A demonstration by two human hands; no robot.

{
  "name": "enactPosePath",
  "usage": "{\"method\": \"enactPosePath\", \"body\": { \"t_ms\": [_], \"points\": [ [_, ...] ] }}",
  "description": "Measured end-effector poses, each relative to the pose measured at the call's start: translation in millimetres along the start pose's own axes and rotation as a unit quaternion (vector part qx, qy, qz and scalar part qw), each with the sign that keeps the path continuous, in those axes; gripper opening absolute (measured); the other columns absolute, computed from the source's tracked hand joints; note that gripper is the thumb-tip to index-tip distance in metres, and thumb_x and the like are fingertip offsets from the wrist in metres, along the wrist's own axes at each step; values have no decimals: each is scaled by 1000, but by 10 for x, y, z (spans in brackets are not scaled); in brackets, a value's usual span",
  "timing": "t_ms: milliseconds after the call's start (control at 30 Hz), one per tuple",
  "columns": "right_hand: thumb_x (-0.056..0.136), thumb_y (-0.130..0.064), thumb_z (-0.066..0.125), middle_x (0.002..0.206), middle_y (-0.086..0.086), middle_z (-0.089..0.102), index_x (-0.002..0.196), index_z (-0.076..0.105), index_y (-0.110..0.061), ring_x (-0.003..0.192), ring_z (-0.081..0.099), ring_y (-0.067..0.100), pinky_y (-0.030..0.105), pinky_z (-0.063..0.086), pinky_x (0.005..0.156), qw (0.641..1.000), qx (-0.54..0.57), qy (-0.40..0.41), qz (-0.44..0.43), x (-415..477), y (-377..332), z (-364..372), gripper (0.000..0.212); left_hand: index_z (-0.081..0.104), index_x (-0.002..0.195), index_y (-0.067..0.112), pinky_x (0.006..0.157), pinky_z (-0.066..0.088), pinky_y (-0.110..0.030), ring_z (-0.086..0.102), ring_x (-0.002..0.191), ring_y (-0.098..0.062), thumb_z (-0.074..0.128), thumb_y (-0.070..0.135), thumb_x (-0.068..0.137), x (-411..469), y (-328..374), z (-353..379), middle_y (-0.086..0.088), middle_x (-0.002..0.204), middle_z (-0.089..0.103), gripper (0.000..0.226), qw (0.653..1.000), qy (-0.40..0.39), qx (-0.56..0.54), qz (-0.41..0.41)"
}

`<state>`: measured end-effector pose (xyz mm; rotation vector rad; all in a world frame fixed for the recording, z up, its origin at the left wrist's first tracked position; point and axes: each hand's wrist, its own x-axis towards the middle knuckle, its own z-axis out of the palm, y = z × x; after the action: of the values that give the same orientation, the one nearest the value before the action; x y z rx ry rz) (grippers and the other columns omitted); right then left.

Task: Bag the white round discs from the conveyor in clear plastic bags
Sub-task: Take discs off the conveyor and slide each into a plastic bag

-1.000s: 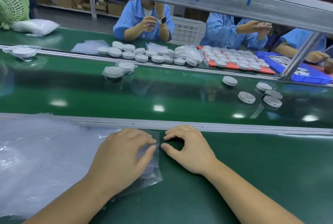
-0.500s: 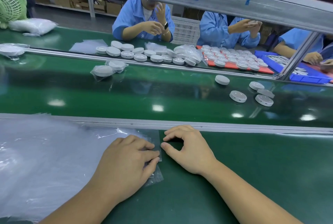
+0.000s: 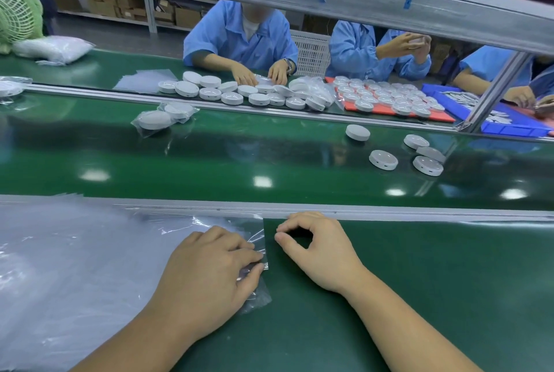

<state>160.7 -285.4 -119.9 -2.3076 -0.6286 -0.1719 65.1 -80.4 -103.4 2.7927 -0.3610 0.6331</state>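
One stack of clear bags [image 3: 75, 266] lies below the rail [image 3: 419, 212], at the table's [image 3: 449, 281] left. Two bagged discs [image 3: 163, 115] lie above the rail on the conveyor [image 3: 269, 156]. Below the rail, the left hand [image 3: 209, 275] pinches the top bag [image 3: 256, 241] at its right edge. The right hand [image 3: 317, 248] rests just beside it, fingers curled, holding nothing. Five loose white discs [image 3: 383, 159] lie above the rail, rightmost.

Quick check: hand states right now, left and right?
Left hand: pinching the edge of the clear plastic bag.
Right hand: fingers curled, holding nothing.
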Motion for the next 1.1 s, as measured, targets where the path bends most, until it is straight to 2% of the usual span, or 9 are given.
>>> {"method": "enactPosePath", "body": {
  "t_ms": [167, 400, 567, 733, 867, 967, 1100],
  "points": [
    [82, -62, 60, 106, -38, 65, 97, 67, -55, 112, 57, -9, 3, 38, 87, 1000, 9, -5, 9, 21, 0, -21, 18, 76, 82, 41, 59, 46, -26, 58, 71, -9, 48, 49, 90, 20, -42, 15, 22, 71, 63, 30, 1000, 27, -1, 3],
    [81, -63, 60, 104, -36, 67, 98, 67, -53, 110, 58, -7, 1, 37, 85, 1000, 24, -12, 14, 25, 11, -30, 21, 75, 80, 43, 60, 47, -26, 56, 73, -7, 52, 52, 88, 31, -71, 60, 25, 74, 61, 26, 1000, 21, -12, 3],
    [81, -64, 59, 104, -38, 66, 99, 67, -55, 112, 56, -8, 9, 39, 88, 1000, 22, -16, 13, 24, 26, -28, 22, 76, 79, 44, 63, 49, -27, 57, 77, -5, 57, 54, 83, 27, -58, 66, 27, 78, 63, 22, 1000, 3, -29, -11],
    [80, -63, 58, 103, -37, 66, 96, 68, -54, 111, 57, -6, 17, 44, 92, 1000, 21, -17, 12, 39, 44, -15, 20, 70, 86, 57, 77, 43, -13, 55, 97, 12, 53, 71, 72, 60, -157, 60, 46, 91, 61, 27, 982, 12, -141, -122],
    [80, -62, 59, 102, -35, 67, 96, 68, -53, 111, 57, -6, 12, 42, 89, 1000, 23, -16, 6, 35, 44, -17, 20, 72, 85, 54, 79, 46, -18, 54, 95, 8, 53, 71, 74, 75, -199, 74, 43, 88, 62, 28, 988, -6, -110, -108],
    [80, -62, 58, 103, -35, 67, 96, 68, -52, 111, 56, -7, 9, 40, 88, 1000, 20, -20, 9, 41, 45, -22, 21, 74, 82, 50, 74, 49, -24, 54, 88, 4, 53, 67, 79, 56, -171, 78, 38, 85, 63, 27, 993, -7, -75, -86],
    [81, -62, 59, 102, -34, 67, 92, 70, -47, 110, 57, -5, 15, 43, 92, 1000, 18, -22, 8, 46, 51, -17, 21, 74, 80, 48, 72, 49, -28, 55, 86, 0, 51, 65, 81, 57, -166, 85, 36, 84, 63, 29, 995, 3, -68, -70]
  ]
}}
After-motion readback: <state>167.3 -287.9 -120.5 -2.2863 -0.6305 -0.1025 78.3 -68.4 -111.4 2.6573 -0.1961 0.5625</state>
